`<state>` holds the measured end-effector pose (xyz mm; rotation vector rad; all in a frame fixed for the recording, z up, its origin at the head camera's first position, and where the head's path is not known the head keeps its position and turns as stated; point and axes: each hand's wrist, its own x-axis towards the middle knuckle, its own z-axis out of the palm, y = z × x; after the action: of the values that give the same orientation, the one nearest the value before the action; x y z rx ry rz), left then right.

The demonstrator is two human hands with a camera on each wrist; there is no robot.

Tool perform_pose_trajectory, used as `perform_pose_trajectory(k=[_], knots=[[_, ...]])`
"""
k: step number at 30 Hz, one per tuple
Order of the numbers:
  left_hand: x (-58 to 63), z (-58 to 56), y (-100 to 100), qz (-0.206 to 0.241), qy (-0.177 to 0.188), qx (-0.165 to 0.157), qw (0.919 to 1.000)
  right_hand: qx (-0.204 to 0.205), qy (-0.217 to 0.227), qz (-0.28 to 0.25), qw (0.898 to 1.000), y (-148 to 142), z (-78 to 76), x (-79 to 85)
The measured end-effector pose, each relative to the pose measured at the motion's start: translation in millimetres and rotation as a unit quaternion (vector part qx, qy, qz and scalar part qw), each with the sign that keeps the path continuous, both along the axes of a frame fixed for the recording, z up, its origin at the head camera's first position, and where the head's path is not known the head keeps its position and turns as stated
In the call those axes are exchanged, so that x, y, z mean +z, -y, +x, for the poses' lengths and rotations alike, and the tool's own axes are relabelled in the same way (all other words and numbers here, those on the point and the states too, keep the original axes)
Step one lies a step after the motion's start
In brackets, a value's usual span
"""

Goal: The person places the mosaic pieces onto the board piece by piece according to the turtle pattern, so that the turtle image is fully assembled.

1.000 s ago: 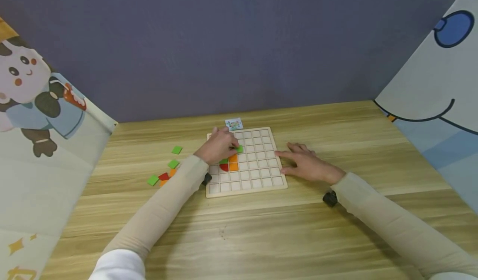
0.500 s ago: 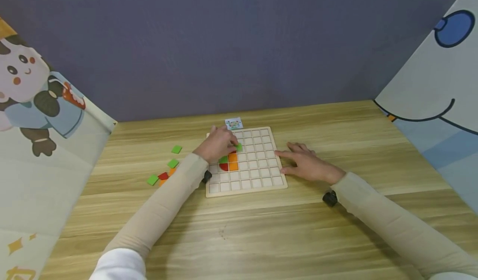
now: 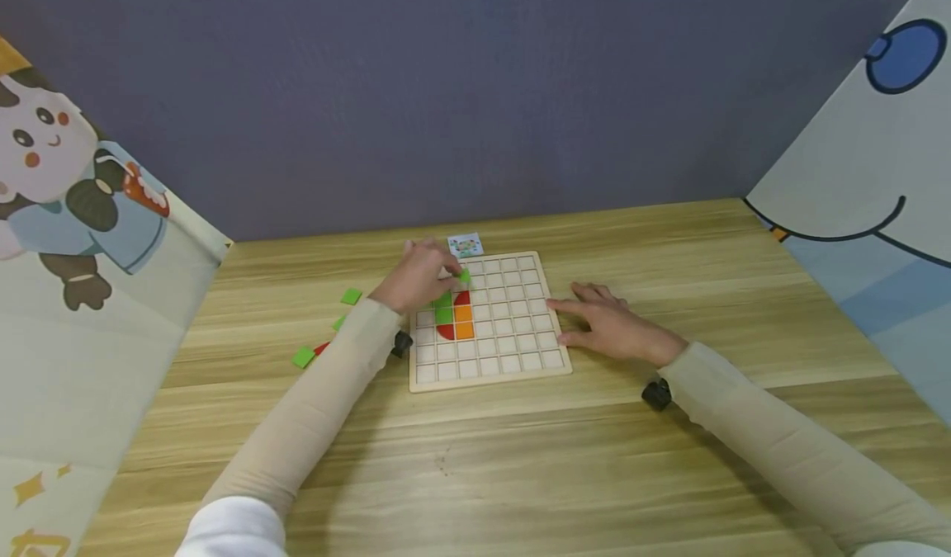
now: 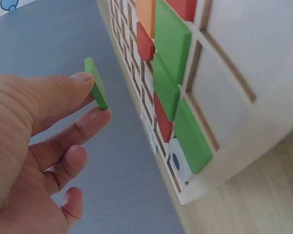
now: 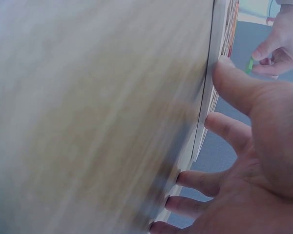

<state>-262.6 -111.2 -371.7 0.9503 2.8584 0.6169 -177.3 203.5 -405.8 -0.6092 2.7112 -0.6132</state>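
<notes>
Between thumb and fingertips, my left hand point(image 3: 418, 278) pinches a thin green tile point(image 4: 98, 88) above the upper left part of a pale wooden grid board point(image 3: 513, 326). In the left wrist view the tile is tilted on edge and apart from the board. Set into the grid are green tiles point(image 3: 443, 308), orange tiles point(image 3: 464, 323), a red rounded piece point(image 3: 445, 332) and a white piece with a dark spot point(image 4: 178, 160). My right hand point(image 3: 612, 323) rests at the board's right edge, fingers spread, thumb and index finger touching the rim.
A small picture card point(image 3: 466, 245) lies just behind the board. On the wooden table point(image 3: 505, 466) to the left are loose green tiles point(image 3: 352, 296) and a red piece point(image 3: 321, 348), partly hidden by my left sleeve. A dark partition point(image 3: 475, 103) stands behind the table.
My left hand, with the green tile, has moved up and left over the board, uncovering more of the red and green pieces. The right hand has stayed put.
</notes>
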Motion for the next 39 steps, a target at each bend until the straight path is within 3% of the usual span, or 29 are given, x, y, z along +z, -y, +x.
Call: perform_pose_trajectory(k=[5, 12, 39], knots=[[-4.7, -0.7, -2.2, -0.023, -0.010, -0.014, 0.9996, -0.001, -0.002, -0.002, 1.000, -0.8, 1.1, 0.9], [-13.9, 3.8, -14.5, -0.050, -0.017, -0.067, 0.9963, 0.001, -0.003, 0.003, 1.000, -1.3, 0.5, 0.1], [-19.3, 2.5, -27.7, -0.059, -0.020, -0.071, 0.9956, 0.002, 0.001, -0.006, 1.000, -2.3, 0.9, -1.0]])
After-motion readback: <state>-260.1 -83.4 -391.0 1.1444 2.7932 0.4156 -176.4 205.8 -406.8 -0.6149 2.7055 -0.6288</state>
